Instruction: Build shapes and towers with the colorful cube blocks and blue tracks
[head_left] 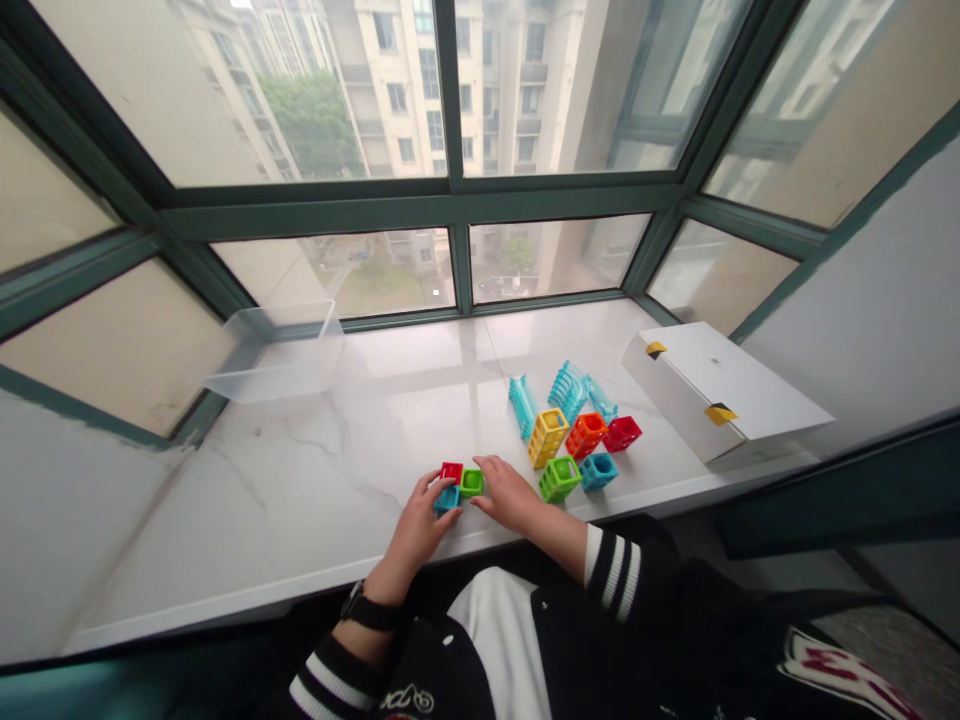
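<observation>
Near the front edge of the sill, a red block (451, 470), a green block (472, 484) and a blue block (448, 499) sit close together. They look like hollow square toy building blocks. My left hand (420, 520) curls around the blue block, thumb at its near side and fingers across its far side by the red block. Its fingers partly cover both. On the other side, my right hand (508, 492) has thumb and fingers spread beside the green block, holding nothing that I can see.
To the right stand a yellow block tower (547, 438), an orange-red one (586, 436), a green one (559, 480), a red block (622, 434) and a blue block (598, 471). Behind lie turquoise track pieces (568, 390). A white box (720, 385) and a clear bin (281, 384) flank the sill.
</observation>
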